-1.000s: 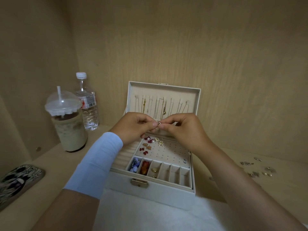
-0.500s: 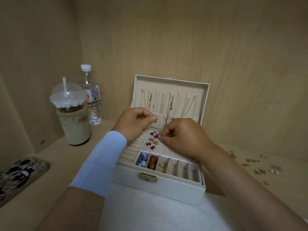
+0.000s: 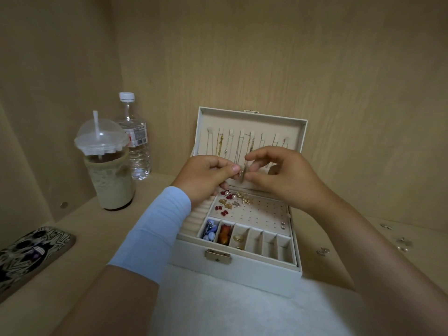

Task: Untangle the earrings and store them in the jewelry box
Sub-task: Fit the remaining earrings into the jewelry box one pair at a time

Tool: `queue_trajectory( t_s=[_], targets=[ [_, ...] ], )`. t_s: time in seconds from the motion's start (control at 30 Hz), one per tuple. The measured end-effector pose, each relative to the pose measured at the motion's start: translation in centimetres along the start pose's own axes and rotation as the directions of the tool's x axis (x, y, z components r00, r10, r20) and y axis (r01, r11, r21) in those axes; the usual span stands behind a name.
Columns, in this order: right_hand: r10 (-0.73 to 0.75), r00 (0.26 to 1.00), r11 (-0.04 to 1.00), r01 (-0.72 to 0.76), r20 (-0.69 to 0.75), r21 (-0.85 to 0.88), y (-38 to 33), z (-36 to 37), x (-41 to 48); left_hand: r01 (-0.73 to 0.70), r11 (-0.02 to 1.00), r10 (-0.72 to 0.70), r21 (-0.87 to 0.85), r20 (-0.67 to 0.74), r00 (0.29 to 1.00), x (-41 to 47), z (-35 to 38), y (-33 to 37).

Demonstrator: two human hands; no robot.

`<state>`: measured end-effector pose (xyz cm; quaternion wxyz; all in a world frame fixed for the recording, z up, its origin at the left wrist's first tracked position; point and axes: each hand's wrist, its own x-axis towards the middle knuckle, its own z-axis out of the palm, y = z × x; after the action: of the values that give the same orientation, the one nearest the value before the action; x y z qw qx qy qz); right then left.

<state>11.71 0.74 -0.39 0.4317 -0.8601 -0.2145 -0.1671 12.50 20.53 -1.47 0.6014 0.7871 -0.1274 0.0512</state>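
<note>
Pinch grips from both sides hold a tiny earring in the air above the back half of the jewelry box: the left hand nips it between thumb and forefinger with the other fingers curled under, and the right hand brings its thumb and a fingertip onto the same piece while its forefinger arches loosely above. The piece is too small to tell whether it is one earring or two caught together, but gripping it from opposite sides looks like the way to tease parts apart, and keeping it over the tray means a dropped bit would likely land in the box rather than roll away. Below, stored earrings cluster at the far left corner of the perforated panel, so the bare holes beside them seem the natural next spot. Loose earrings lie scattered on the shelf to the right, so I judge the task partway done. The box sits partly on a white towel, its lid propped upright with necklaces hanging inside. Pale wood cabinet walls close in the nook; an iced coffee cup, a water bottle and a phone sit to the left, well apart from the work
</note>
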Motion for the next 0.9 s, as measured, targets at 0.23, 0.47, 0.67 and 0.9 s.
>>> queue_trajectory(
  t_s=[0.23,0.47,0.67,0.9],
  targets=[
    [-0.080,0.994,0.996,0.082,-0.075,0.022,-0.2,0.3,-0.1,0.015,0.999,-0.015,-0.034,0.016,1.000,-0.3,1.0,0.5],
    [-0.069,0.992,0.993,0.079,-0.108,0.090,-0.4,0.6,-0.2,0.045,0.997,-0.043,-0.068,0.044,0.998,-0.6,0.6,0.8],
    [-0.050,0.995,0.991,0.060,-0.086,0.122,-0.4,0.6,-0.2,0.044,0.996,-0.041,-0.083,0.041,0.998,-0.6,0.6,0.9],
    [0.052,0.999,0.998,-0.051,-0.018,0.044,0.5,0.0,-0.3,-0.142,0.954,0.132,0.263,0.052,0.990,-0.5,0.3,-0.1]
  ],
)
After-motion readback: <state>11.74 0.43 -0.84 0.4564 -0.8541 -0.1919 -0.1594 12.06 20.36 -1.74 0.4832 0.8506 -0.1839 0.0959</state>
